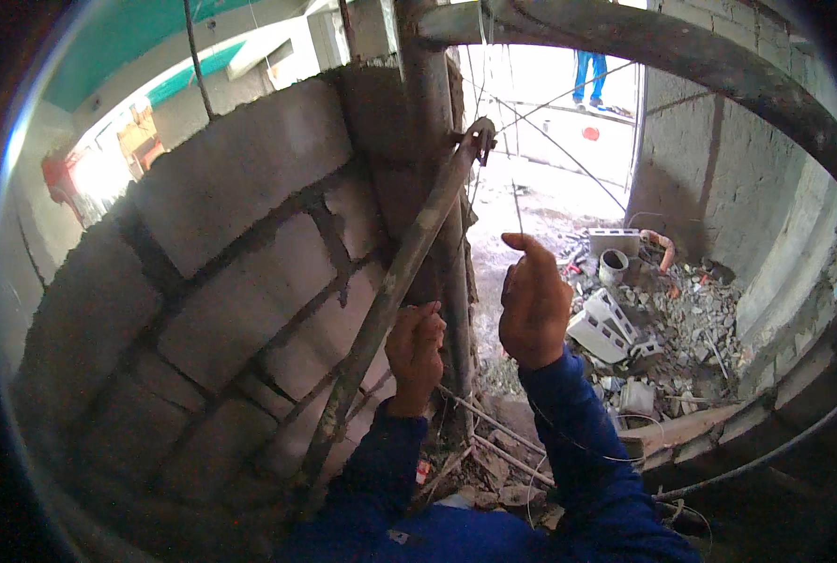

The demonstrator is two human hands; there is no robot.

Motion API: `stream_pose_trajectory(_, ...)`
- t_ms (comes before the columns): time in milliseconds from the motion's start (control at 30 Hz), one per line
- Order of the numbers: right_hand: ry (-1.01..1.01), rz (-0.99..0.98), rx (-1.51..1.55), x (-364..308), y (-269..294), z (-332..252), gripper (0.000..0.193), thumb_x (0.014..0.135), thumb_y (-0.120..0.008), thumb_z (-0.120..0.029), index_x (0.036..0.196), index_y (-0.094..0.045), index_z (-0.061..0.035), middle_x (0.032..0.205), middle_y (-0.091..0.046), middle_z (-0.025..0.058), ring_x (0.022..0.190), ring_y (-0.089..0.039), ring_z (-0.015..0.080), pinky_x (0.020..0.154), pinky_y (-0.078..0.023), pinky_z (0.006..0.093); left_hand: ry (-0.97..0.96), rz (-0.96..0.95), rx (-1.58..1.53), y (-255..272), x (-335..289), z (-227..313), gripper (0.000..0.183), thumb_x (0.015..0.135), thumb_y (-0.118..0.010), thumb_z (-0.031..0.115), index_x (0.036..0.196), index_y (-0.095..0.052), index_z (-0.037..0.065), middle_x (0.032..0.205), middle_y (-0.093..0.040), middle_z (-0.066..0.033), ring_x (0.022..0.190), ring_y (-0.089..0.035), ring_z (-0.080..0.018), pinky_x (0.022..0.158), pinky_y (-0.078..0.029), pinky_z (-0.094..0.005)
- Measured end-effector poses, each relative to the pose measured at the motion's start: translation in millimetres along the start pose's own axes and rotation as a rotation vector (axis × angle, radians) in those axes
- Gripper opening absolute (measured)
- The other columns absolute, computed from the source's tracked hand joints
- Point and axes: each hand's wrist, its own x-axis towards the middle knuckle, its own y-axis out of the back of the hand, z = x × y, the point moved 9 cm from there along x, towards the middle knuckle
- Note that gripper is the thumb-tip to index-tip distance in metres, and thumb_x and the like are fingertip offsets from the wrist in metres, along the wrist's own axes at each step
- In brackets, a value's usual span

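Note:
My left hand (414, 355) is closed in a pinch in front of the block wall (250, 197), beside a slanting metal brace (395, 281). What its fingers hold, if anything, is too small to make out. To its right and a little higher, my right hand (537, 305) has bent fingers closed round a thin wire (517, 192) that runs up from the fingertips. A thin strand also loops beside my right forearm. Between the hands and the wall stands an upright scaffold pipe (454, 300), with the brace joined to it at a bolted end (480, 136).
A thick curved-looking pipe (662, 38) crosses overhead. Rubble (691, 328), hollow blocks (602, 326) and a pipe piece (614, 266) lie below right. Thin rods (503, 436) lie near my forearms. Beyond the opening, a person's blue-clad legs (587, 75) show.

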Motion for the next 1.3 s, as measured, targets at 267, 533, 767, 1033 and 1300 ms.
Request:
stream_pose_trajectory(267, 0.054, 0.02, 0.023, 5.1, 4.9, -17.2, 0.025, 0.093, -0.043, -0.005, 0.115, -0.055, -0.0048, 0.05, -0.042, 0.005, 0.041, -0.044, 0.0136, 0.043, -0.034, 0.0301, 0.15, 0.153, -0.086, -31.2, 22.7, -0.8, 0.039, 0.09, -0.062, 0.04, 0.095, -0.061, 0.001, 0.064, -0.048, 0.0031, 0.052, -0.04, -0.0064, 0.047, -0.033, -0.0225)
stream_pose_trajectory(533, 0.037, -0.083, 0.011, 6.3, 8.8, -41.4, 0.026, 0.092, -0.043, -0.002, 0.115, -0.055, -0.0042, 0.052, -0.047, 0.0077, 0.041, -0.048, 0.0173, 0.044, -0.037, 0.0309, 0.06, 0.158, -0.026, -47.9, 41.4, 38.1, 0.031, 0.093, -0.058, 0.033, 0.091, -0.059, 0.002, 0.063, -0.047, 0.0031, 0.05, -0.038, -0.005, 0.046, -0.031, -0.0216)
stream_pose_trajectory(767, 0.056, -0.043, -0.033, 9.7, 8.6, -35.0, 0.026, 0.093, -0.043, -0.004, 0.116, -0.055, -0.004, 0.055, -0.05, 0.0124, 0.043, -0.052, 0.0208, 0.044, -0.038, 0.0321, 0.008, 0.166, -0.088, -63.3, 58.7, 72.4, 0.025, 0.095, -0.054, 0.027, 0.085, -0.056, 0.004, 0.062, -0.044, 0.0039, 0.051, -0.037, -0.004, 0.046, -0.029, -0.0224)
stream_pose_trajectory(1033, -0.61, -0.472, 0.657, -7.0, -14.0, -9.8, 0.03, 0.1, -0.041, -0.017, 0.126, -0.05, -0.0047, 0.054, -0.038, -0.0037, 0.044, -0.039, 0.0052, 0.041, -0.032, 0.0203, 0.181, 0.241, -0.243, -66.6, 73.2, 53.0, 0.023, 0.095, -0.055, 0.027, 0.086, -0.057, 0.006, 0.063, -0.043, 0.0061, 0.054, -0.035, -0.0021, 0.048, -0.027, -0.0193)
stream_pose_trajectory(1300, -0.202, 0.032, 0.268, -20.2, 17.3, -36.9, 0.036, 0.098, -0.04, -0.012, 0.131, -0.048, -0.0011, 0.059, -0.043, -0.0039, 0.05, -0.036, 0.0024, 0.045, -0.03, 0.021, 0.247, 0.18, -0.395, -71.6, 74.9, 48.7, 0.025, 0.094, -0.057, 0.03, 0.085, -0.059, 0.007, 0.063, -0.038, 0.0083, 0.053, -0.03, -0.0016, 0.047, -0.023, -0.0184)
